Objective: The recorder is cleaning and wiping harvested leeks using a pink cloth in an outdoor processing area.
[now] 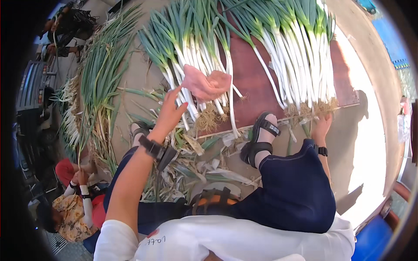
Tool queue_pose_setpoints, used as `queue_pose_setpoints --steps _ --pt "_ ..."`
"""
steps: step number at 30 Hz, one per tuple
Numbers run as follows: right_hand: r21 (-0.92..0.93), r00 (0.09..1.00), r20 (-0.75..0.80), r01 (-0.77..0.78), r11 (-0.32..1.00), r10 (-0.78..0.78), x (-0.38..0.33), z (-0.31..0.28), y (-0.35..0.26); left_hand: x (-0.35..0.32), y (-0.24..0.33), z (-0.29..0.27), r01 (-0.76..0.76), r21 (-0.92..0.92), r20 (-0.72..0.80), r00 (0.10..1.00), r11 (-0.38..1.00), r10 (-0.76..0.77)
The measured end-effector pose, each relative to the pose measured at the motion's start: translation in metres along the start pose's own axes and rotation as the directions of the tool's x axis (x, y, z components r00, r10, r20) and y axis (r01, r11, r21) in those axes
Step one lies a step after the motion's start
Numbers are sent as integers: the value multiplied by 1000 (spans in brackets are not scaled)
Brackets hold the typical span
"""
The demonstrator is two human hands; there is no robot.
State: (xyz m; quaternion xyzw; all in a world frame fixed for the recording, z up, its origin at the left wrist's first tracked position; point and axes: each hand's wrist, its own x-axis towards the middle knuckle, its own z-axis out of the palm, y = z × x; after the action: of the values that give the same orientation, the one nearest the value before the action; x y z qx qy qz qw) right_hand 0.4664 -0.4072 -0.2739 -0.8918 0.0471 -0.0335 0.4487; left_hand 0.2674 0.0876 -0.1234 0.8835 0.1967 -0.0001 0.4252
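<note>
Here we are looking down past our own knees in dark blue trousers [296,191] at a reddish board [252,82] laid on the ground, where trimmed green onions are lying in two fans. Our left hand [170,109] is reaching up with its fingers spread apart, gripping nothing; its fingertips are coming just beside the near bunch of green onions [196,52], close to the white stalks. A pink cloth [205,85] is lying crumpled across that bunch, just above its rooty ends. Our right hand [322,126] is hanging low beside the right knee, at the root ends of the far bunch of green onions [300,56]; it seems to be curled loosely there, though we cannot tell whether it is closing on anything. Both wrists are wearing black bands, and black sandals [260,139] are showing on our feet at the board's near edge. Stripped leaves and husks [196,167] are littering the ground between our legs. At the left, an untrimmed heap of onions [98,82] is sprawling, and another person in a floral top [72,213] is crouching beside it.
</note>
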Motion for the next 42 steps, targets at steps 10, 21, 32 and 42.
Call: queue_pose_setpoints --steps 10,21,32,42 --pt "455 -5 871 382 804 -491 -74 146 -140 50 21 92 -374 617 208 926 693 315" --pt "260 96 931 505 823 -353 -56 92 -219 -13 41 57 -219 203 79 975 954 207" --pt "430 -310 898 473 769 -312 -103 -44 -432 -65 173 7 465 -885 466 881 29 84" --pt "63 197 956 583 810 -217 -80 67 -383 -136 74 -107 393 -840 394 916 -374 77"
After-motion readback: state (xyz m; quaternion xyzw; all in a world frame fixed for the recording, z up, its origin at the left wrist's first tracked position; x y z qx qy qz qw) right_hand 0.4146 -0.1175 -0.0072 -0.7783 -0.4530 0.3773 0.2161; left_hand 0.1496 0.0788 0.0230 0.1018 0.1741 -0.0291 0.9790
